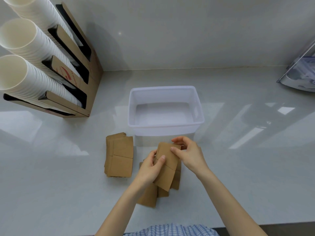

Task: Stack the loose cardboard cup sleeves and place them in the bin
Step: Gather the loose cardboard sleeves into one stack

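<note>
A flat brown cardboard cup sleeve [167,166] is held just above the counter in front of the bin. My left hand [151,167] grips its left edge and my right hand [189,154] pinches its top right corner. Under it lie several loose sleeves [148,196], overlapping and askew. To the left, a neater stack of sleeves [119,155] rests flat on the counter. The translucent white plastic bin [163,126] stands right behind my hands, with nothing visible inside.
A cardboard dispenser [88,79] with three slanted stacks of white paper cups [25,40] stands at the back left. A clear plastic object [300,72] sits at the far right by the wall. The counter's front edge runs just before my checked shirt [172,229].
</note>
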Tool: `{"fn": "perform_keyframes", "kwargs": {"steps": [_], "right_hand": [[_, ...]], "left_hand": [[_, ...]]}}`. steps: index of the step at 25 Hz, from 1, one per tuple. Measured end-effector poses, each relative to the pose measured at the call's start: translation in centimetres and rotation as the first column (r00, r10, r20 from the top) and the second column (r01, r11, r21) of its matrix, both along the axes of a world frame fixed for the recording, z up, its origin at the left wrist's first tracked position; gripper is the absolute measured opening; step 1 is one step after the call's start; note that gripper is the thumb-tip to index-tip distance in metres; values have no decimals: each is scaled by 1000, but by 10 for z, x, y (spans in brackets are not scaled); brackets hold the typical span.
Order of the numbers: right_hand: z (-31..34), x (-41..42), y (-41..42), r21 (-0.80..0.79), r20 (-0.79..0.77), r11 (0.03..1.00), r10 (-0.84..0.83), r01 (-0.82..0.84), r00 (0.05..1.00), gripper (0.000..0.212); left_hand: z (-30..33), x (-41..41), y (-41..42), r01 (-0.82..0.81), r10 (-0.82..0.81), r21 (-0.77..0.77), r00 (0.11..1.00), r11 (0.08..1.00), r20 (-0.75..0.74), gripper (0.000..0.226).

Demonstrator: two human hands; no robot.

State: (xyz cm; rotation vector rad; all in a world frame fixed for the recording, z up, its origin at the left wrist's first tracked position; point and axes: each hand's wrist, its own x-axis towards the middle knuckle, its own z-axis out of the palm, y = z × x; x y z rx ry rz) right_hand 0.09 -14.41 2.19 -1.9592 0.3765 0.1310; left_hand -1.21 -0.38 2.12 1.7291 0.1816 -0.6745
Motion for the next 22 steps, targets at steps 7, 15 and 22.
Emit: {"fn": "perform_keyframes", "kwargs": {"steps": [7, 15, 22], "right_hand": [[-2, -1, 5, -55, 52, 998, 15, -12, 999, 19], [-26, -4, -12, -304, -204, 925, 168, -226, 964, 53], [-27, 4, -8, -338, -385, 874, 209, -348, 899, 70]], "left_hand": [[-4, 1, 5, -24, 23, 33, 999, 999, 44, 36], [-3, 3, 18, -127, 124, 59, 991, 990, 50, 32], [-1, 4, 18, -144, 144, 81, 990, 986, 14, 32]]}}
